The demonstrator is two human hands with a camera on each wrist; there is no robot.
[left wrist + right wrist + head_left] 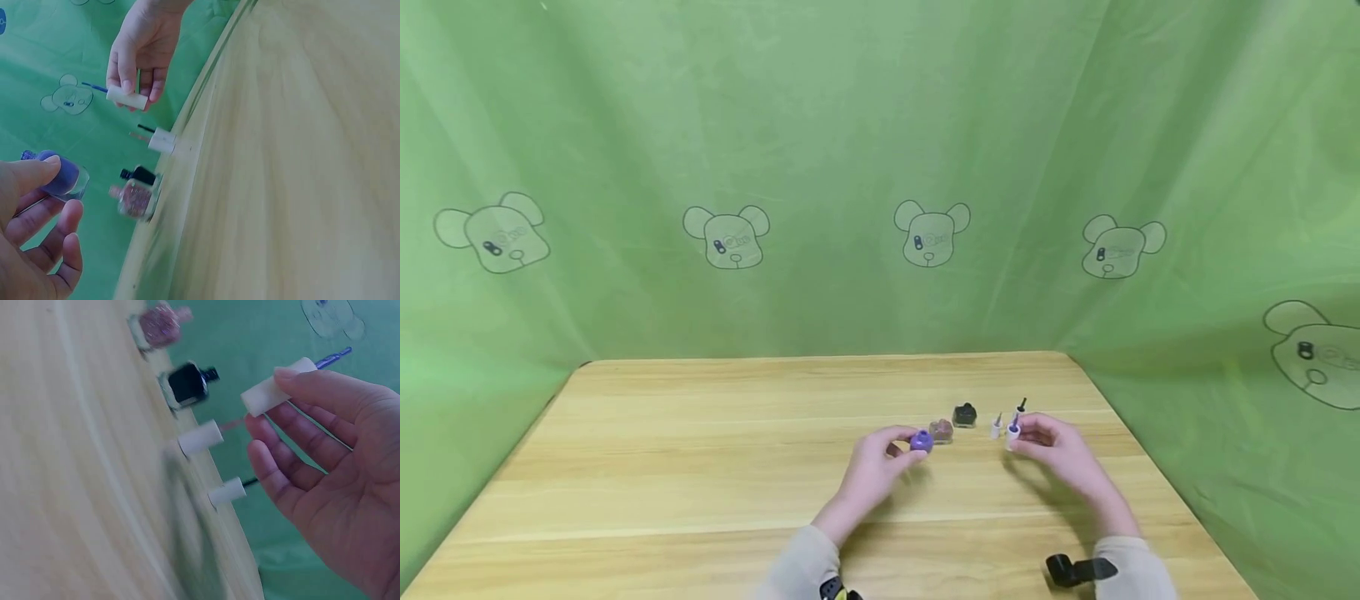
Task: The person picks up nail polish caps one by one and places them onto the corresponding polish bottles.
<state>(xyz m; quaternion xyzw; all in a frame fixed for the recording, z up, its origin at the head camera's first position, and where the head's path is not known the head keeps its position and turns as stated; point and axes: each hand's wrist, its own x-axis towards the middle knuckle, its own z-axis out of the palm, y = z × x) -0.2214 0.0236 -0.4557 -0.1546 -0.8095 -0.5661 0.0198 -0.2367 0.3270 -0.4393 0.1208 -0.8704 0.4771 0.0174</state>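
Note:
My left hand [874,467] pinches a purple nail polish bottle [61,174] between thumb and fingers; its neck is uncapped. In my right hand [1063,454] a white nail polish cap [275,387] is held by thumb and fingertips, its purple-coated brush [334,358] pointing up. A pink glitter bottle [941,432] and a black bottle [965,415], both uncapped, stand on the table between the hands. Close to the right hand, two more white caps stand brush-up: one with a pinkish brush [201,439], the other with a black brush [227,492].
The wooden table [715,450] is backed by a green curtain [827,125] with bear-head outlines. A black strap device [1078,571] sits at the right sleeve, and another band [837,589] is at the left cuff.

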